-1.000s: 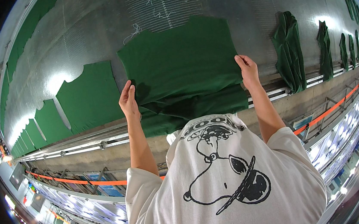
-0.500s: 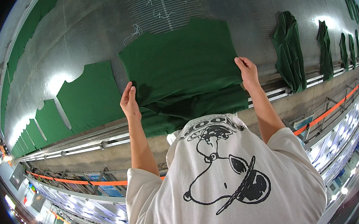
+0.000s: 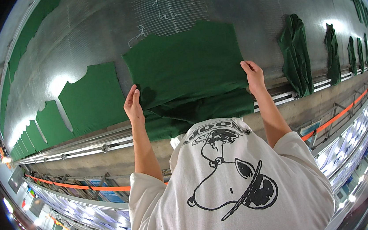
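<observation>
A dark green cut fabric panel (image 3: pixel 188 63) lies on the grey table in front of me, its upper part flat and its lower part bunched in folds at the table's edge against my shirt. My left hand (image 3: pixel 134 106) pinches the panel's left edge between thumb and fingers. On the opposite side, my right hand (image 3: pixel 253 73) grips the right edge at about the same height. The panel's far edge is cut in a curve like a neckline. Both hands hold the cloth low, near the folds.
Flat green panels (image 3: pixel 92 101) lie in a row to the left. Crumpled green pieces (image 3: pixel 295 55) hang over the edge at right. Loose white threads (image 3: pixel 138 35) rest beyond the panel. A metal rail (image 3: pixel 85 151) and an orange strip (image 3: pixel 80 186) run along the near side.
Almost nothing differs. Both hands keep their hold on the panel's edges, and the whole view has shifted very slightly.
</observation>
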A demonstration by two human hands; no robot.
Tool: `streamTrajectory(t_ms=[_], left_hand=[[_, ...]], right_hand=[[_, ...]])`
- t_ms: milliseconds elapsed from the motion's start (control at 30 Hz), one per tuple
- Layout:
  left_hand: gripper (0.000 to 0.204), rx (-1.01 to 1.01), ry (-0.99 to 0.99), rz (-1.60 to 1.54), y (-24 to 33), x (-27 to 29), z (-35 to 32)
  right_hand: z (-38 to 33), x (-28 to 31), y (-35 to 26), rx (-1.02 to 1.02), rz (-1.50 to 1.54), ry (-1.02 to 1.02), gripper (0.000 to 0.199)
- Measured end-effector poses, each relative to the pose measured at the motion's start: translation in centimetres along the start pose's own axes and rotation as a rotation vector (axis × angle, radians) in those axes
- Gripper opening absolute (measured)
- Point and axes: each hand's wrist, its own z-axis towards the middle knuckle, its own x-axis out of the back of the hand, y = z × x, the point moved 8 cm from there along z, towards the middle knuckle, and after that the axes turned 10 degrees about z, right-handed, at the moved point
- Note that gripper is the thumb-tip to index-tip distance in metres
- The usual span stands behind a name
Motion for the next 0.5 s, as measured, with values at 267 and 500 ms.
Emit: streamTrajectory(t_ms=[267, 500], left_hand=[[0.042, -0.001, -0.025, -0.003, -1.2, 0.4, 0.3], [0.041, -0.019, -0.024, 0.033, -1.1, 0.2, 0.3]], right_hand=[[-0.1, 0.0, 0.5, 0.007, 0.026, -0.019, 0.029], [0.4, 0.4, 1.5, 0.000, 0.018, -0.025, 0.030]])
